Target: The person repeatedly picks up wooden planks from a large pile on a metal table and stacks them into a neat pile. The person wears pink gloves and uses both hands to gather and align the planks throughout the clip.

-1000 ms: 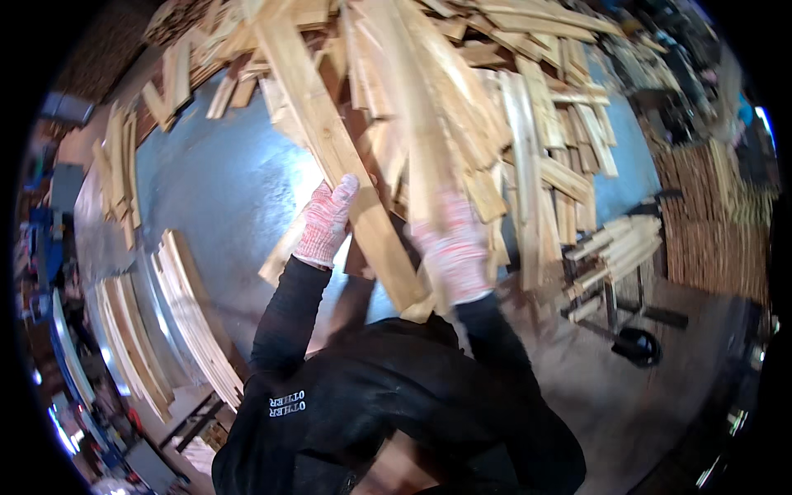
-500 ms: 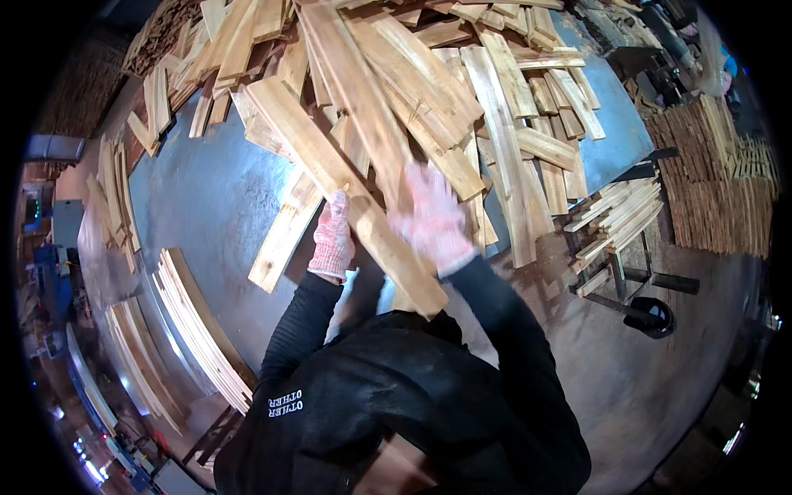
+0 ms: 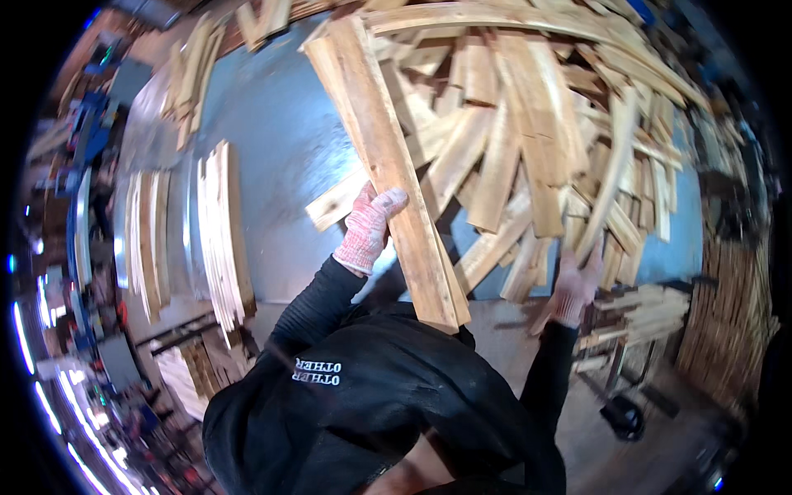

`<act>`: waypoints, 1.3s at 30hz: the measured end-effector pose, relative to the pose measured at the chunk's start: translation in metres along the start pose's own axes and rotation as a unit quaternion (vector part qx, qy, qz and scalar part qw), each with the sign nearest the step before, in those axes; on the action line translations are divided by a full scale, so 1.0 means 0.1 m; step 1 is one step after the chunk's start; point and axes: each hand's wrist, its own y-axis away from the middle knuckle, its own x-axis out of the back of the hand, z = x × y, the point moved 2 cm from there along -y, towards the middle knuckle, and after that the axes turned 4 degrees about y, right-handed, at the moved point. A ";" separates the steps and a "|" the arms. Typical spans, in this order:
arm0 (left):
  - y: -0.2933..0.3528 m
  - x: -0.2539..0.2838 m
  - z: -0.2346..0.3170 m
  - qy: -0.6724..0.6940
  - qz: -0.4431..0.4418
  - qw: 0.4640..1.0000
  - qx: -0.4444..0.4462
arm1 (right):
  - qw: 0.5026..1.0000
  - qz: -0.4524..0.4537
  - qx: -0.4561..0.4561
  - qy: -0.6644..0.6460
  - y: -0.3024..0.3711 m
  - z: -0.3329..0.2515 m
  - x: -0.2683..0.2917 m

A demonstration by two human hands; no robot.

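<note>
My left hand [image 3: 373, 221], in a pink-and-white knit glove, is closed round the left edge of a long wooden board [image 3: 388, 157], thumb on top. A second board's edge shows along its underside. Both slant from the far end toward my chest. Off to the right, my right hand [image 3: 576, 289], gloved alike and blurred, has its fingers on either side of the near end of a narrow-looking board [image 3: 613, 177] at the edge of the pile. Its grip seems closed on that end, though blur softens the fingers.
A heap of loose boards [image 3: 495, 165] covers the right of the blue-grey metal table [image 3: 280, 107]. Sorted stacks of boards [image 3: 221, 235] stand at the left. Strips lie on a metal stand [image 3: 631, 322] at the lower right, near taller stacked wood [image 3: 726, 330].
My view has turned left. My right hand has left the board in front of me and moved right to another board, while my left hand keeps hold and has the board drawn clear of the heap.
</note>
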 end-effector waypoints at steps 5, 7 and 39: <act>0.14 0.77 0.76 -0.076 0.133 0.981 -0.122 | 0.907 -0.215 0.048 -0.359 0.53 -2.19 -0.28; 0.06 1.30 0.93 -0.151 0.152 0.967 -0.137 | 0.878 -0.300 0.094 -0.362 0.87 -2.88 -0.85; 0.47 3.62 1.10 -0.697 0.344 0.629 -0.028 | 0.555 -0.675 0.453 0.177 1.88 -4.95 -3.26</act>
